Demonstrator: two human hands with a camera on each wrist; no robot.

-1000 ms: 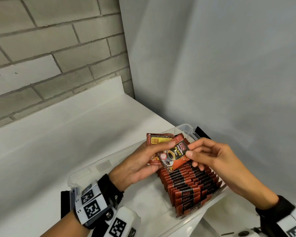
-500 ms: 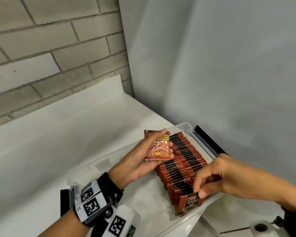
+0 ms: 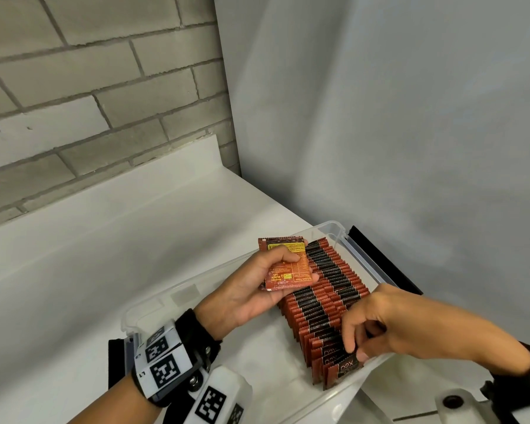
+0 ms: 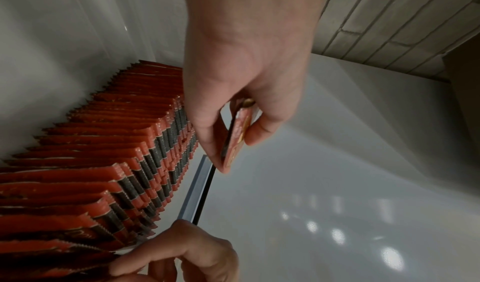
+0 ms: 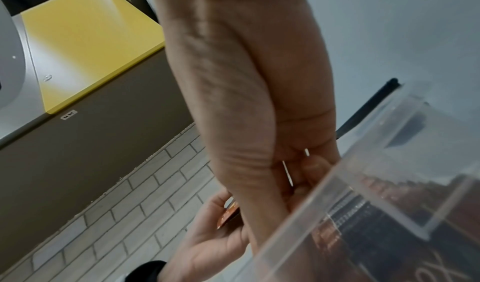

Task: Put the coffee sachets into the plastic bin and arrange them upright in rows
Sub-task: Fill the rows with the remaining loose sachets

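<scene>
A clear plastic bin (image 3: pixel 153 304) sits on the white counter. Inside it a long row of red-and-black coffee sachets (image 3: pixel 325 289) stands upright along its right side. My left hand (image 3: pixel 302 266) hovers over the far part of the bin and grips a small stack of sachets (image 3: pixel 283 275), label side up. My right hand (image 3: pixel 356 351) is at the near end of the row, thumb and forefinger pinching the top edge of the front sachet (image 3: pixel 343 370). The left wrist view shows the held stack (image 4: pixel 235 142) edge-on beside the row (image 4: pixel 116 142).
The bin's left half (image 3: pixel 257 347) holds no sachets. A brick wall (image 3: pixel 89 102) runs behind the counter (image 3: pixel 104 240) and a grey wall (image 3: pixel 380 117) closes the right side. A black strip (image 3: pixel 380 258) lies beyond the bin's right rim. A yellow-topped cabinet (image 5: pixel 85 39) shows in the right wrist view.
My right hand took a sachet from the stack in my left hand, carried it down to the near end of the row and stood it there. The left hand stayed over the bin.
</scene>
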